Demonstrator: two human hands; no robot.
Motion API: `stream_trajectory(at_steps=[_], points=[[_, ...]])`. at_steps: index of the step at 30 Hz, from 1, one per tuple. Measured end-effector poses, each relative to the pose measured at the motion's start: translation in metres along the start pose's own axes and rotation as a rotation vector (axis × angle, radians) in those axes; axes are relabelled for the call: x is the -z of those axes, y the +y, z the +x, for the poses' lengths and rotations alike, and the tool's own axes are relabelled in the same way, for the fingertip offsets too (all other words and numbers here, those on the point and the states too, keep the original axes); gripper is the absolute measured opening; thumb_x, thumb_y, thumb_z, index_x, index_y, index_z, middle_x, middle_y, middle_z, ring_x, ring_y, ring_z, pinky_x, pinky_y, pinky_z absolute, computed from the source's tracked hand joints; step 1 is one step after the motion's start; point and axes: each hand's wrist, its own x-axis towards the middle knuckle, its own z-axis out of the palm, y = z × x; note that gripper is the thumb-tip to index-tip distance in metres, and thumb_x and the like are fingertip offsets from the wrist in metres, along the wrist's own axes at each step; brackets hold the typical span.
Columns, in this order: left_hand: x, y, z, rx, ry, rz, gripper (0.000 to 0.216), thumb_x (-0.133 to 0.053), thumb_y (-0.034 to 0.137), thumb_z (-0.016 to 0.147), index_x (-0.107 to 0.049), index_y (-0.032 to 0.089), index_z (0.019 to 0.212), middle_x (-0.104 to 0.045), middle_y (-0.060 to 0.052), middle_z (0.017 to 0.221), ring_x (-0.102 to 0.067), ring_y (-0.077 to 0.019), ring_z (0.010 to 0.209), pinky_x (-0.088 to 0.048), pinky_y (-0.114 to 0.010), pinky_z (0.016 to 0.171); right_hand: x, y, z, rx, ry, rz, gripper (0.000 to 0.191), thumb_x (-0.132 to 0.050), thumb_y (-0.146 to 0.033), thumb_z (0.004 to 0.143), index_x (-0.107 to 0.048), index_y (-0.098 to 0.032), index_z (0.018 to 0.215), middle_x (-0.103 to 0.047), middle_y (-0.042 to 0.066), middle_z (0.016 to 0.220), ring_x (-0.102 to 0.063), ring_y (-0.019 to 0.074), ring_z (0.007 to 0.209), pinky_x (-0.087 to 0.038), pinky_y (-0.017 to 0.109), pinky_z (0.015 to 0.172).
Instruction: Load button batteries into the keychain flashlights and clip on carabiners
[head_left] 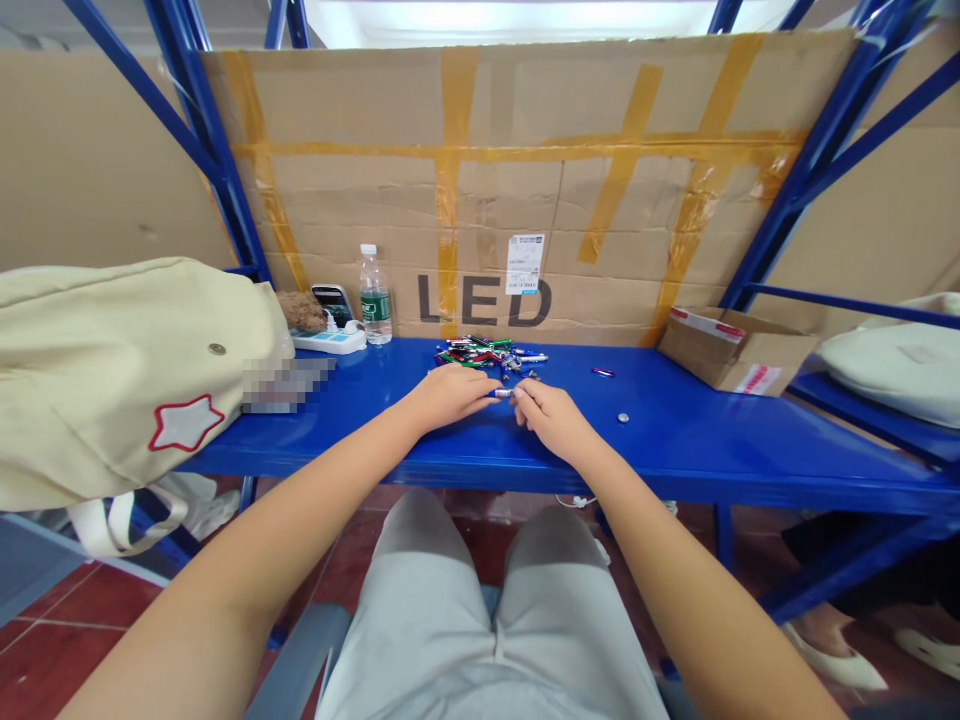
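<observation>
Between my two hands is a small blue and silver pen, lying level just above the blue tabletop. My left hand is closed round its left part, palm down. At the pen's right end, the thumb and fingers of my right hand pinch its silver tip. Fingers cover much of the pen, so its full length is hidden. Just behind my hands lies a loose pile of pens in red, green, blue, black and silver. A short purple piece and a small round silver object rest to the right.
A cream bag with a star patch covers the left end of the blue table. A water bottle and a white power strip stand at the back left. An open carton sits right. Cardboard walls the back.
</observation>
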Motion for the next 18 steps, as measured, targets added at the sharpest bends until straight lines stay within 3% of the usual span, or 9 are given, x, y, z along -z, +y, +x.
stream_trajectory(at_steps=[7, 18], points=[[-0.0007, 0.0018, 0.0001, -0.066, 0.092, 0.098, 0.036, -0.035, 0.038, 0.101, -0.065, 0.019, 0.105, -0.07, -0.005, 0.081, -0.064, -0.0157, 0.078, -0.037, -0.029, 0.067, 0.0023, -0.0027, -0.0016, -0.049, -0.019, 0.053, 0.028, -0.037, -0.031, 0.095, -0.053, -0.021, 0.074, -0.059, -0.003, 0.06, -0.056, 0.0135, 0.06, -0.043, 0.027, 0.068], [0.002, 0.0029, 0.0026, -0.091, 0.09, 0.202, 0.035, -0.036, 0.036, 0.102, -0.066, 0.019, 0.106, -0.068, -0.003, 0.074, -0.059, -0.014, 0.068, -0.03, -0.03, 0.063, 0.0029, 0.0026, -0.0017, -0.072, -0.06, 0.147, 0.027, -0.037, -0.031, 0.094, -0.053, -0.021, 0.074, -0.058, -0.004, 0.058, -0.052, 0.0117, 0.053, -0.043, 0.026, 0.065]])
